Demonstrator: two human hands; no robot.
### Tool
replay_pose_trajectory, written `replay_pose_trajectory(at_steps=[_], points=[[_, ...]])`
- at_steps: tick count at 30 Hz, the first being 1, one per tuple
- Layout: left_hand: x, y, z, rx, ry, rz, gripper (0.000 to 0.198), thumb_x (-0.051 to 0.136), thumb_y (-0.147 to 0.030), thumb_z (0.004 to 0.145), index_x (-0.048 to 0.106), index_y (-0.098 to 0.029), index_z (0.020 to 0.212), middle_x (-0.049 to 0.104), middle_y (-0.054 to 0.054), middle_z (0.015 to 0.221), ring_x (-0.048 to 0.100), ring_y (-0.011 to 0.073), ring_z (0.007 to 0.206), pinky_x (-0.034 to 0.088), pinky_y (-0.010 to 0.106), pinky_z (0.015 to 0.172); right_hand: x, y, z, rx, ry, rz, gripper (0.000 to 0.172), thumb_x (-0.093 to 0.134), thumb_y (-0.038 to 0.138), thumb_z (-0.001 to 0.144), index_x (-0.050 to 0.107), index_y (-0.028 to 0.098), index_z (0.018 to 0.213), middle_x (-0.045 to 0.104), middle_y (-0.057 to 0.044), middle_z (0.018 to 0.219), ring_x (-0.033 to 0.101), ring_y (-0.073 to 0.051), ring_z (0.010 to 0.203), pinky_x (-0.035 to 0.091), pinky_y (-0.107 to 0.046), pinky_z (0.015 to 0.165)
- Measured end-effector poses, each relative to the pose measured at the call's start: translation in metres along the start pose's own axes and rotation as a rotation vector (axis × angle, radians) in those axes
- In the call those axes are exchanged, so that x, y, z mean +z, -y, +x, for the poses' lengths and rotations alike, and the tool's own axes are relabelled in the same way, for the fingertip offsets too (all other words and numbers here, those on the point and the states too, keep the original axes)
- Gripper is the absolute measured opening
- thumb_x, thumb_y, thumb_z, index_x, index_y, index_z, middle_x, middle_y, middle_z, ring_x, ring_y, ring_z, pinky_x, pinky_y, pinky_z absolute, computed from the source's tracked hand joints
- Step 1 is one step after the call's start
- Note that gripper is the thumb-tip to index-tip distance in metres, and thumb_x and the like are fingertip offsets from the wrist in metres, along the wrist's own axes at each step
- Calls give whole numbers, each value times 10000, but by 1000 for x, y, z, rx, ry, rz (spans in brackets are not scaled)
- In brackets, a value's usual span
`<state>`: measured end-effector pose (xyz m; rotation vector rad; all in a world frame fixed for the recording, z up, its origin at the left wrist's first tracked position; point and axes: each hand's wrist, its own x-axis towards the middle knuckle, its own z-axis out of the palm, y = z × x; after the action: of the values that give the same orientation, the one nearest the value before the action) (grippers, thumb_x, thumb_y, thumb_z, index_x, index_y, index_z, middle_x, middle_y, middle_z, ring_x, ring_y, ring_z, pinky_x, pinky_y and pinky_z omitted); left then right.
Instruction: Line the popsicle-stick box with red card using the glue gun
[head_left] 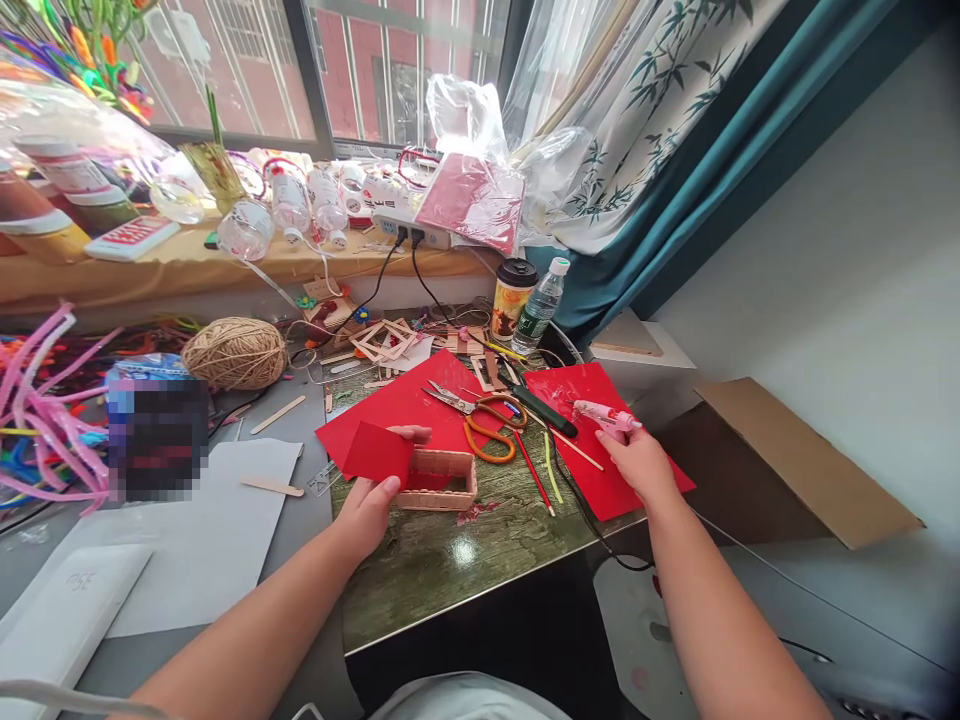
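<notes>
My left hand [367,515] is closed on a small piece of red paper [373,455], gripped between thumb and fingers. Just beside it, partly behind the fingers, is a small rectangular box [475,485] of light wood with red inside; whether the hand touches it I cannot tell. My right hand [643,465] grips a pink hot glue gun [606,416], its nozzle pointing left over a red sheet [600,485]. Between the hands lie orange-handled scissors [491,420] on another red sheet [382,395], a dark green-handled tool [544,408] and a red pencil [534,475].
A water bottle [541,305] and a lidded paper cup [513,300] stand at the back. Left are a twine ball [235,353], pipe cleaners [45,400] and white paper [195,540]. Black cables run from a power strip [427,235]. An open cardboard box [810,450] is right.
</notes>
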<state>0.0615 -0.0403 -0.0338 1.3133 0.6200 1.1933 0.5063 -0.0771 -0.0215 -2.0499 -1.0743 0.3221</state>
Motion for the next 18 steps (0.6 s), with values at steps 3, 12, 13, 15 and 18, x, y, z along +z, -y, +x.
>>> replay_pose_trajectory(at_steps=[3, 12, 13, 15, 18], points=[[-2, 3, -2, 0, -9, -30, 547, 600, -539, 966, 602, -215, 1407, 662, 158, 1433, 593, 357, 1381, 422, 531, 1206, -5, 4, -1, 43, -18, 65, 351, 789, 500, 760, 777, 170, 878, 757, -76, 707, 679, -251, 656, 485, -329, 605], [-3, 4, -1, 11, 14, -77, 522, 592, -540, 979, 619, -232, 1399, 659, 138, 1446, 565, 356, 1404, 430, 510, 1195, -21, 46, -49, -24, 201, 447, 369, 771, 493, 863, 771, 195, 1081, 782, -97, 910, 672, -212, 691, 525, -311, 570], [-3, 3, -1, 14, 14, -72, 523, 593, -538, 979, 618, -231, 1401, 659, 138, 1445, 563, 356, 1406, 425, 510, 1198, -23, 56, -60, -27, 292, 483, 379, 789, 480, 864, 779, 198, 1118, 771, -83, 858, 657, -208, 657, 516, -309, 541], [-4, 4, 0, 19, 8, -55, 523, 595, -534, 978, 618, -230, 1404, 661, 139, 1441, 565, 353, 1403, 413, 512, 1206, -25, 81, -80, -33, 486, 425, 376, 796, 470, 889, 806, 189, 1138, 747, -65, 757, 659, -211, 634, 518, -301, 518], [-5, 7, 0, 25, 8, -40, 536, 593, -547, 975, 619, -224, 1402, 665, 143, 1430, 579, 351, 1386, 400, 514, 1213, -25, 130, -105, -148, 717, 348, 326, 750, 443, 951, 823, 224, 1181, 819, -79, 924, 751, -244, 774, 636, -346, 694]])
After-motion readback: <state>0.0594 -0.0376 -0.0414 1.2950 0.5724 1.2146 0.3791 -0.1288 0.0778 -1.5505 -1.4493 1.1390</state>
